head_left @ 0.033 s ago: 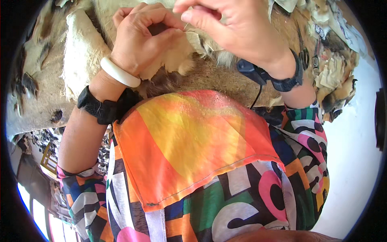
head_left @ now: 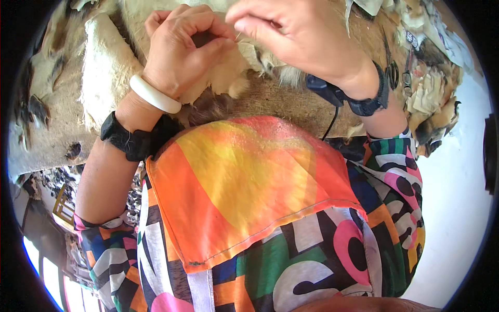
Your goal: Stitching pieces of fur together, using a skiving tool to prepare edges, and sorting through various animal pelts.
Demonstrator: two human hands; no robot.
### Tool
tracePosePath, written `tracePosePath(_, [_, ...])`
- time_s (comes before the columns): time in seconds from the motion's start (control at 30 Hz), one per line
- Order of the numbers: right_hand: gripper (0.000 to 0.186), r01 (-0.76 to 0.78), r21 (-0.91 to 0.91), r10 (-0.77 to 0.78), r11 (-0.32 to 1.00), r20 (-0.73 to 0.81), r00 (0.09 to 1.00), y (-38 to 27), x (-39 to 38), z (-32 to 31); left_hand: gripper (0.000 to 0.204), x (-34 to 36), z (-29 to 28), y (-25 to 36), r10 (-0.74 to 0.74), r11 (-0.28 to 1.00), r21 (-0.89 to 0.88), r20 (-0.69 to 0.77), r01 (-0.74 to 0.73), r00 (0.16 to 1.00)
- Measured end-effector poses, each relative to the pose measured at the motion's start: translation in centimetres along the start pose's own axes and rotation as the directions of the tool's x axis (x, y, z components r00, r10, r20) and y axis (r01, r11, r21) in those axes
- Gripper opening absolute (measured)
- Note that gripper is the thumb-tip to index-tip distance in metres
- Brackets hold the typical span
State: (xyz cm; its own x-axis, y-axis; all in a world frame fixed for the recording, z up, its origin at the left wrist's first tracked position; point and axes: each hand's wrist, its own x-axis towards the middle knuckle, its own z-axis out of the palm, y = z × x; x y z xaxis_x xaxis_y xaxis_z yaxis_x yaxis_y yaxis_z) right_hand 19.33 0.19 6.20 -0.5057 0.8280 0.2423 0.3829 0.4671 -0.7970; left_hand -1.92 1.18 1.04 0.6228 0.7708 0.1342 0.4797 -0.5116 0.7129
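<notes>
One ragged, furry-edged pelt [head_left: 232, 75] is pinched by the left hand [head_left: 182, 51]; the right hand [head_left: 309, 39] curls its fingers, grip unclear.

Fur pieces [head_left: 108, 65] lie left and right on the table [head_left: 280, 106].

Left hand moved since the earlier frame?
No visible shift: judged against the pale hide piece lying to its left, the left hand sits in the same place in both frames, with no clear direction of travel.
</notes>
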Motion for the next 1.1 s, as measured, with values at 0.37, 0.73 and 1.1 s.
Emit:
tracePosePath(0.37, [0.011, 0.025, -0.095, -0.002, 0.995, 0.236, 0.972, 0.7, 0.5, -0.2, 0.005, 0.0, 0.8, 0.6, 0.068, 0.982, 0.178, -0.02, -0.063, 0.998])
tracePosePath(0.73, [0.031, 0.065, -0.521, -0.086, 0.851, -0.018, 0.996, 1.6, -6.9, -0.2, 0.064, -4.4, 1.2, 5.8, 0.096, 0.882, 0.437, 0.195, -0.175, 0.976])
tracePosePath(1.1, [0.018, -0.243, -0.1, 0.247, 0.965, 0.024, 0.969, -1.2, -5.4, -0.4, 0.036, -7.4, -5.4, 5.3, -0.086, 0.956, 0.279, -0.024, 0.089, 0.996])
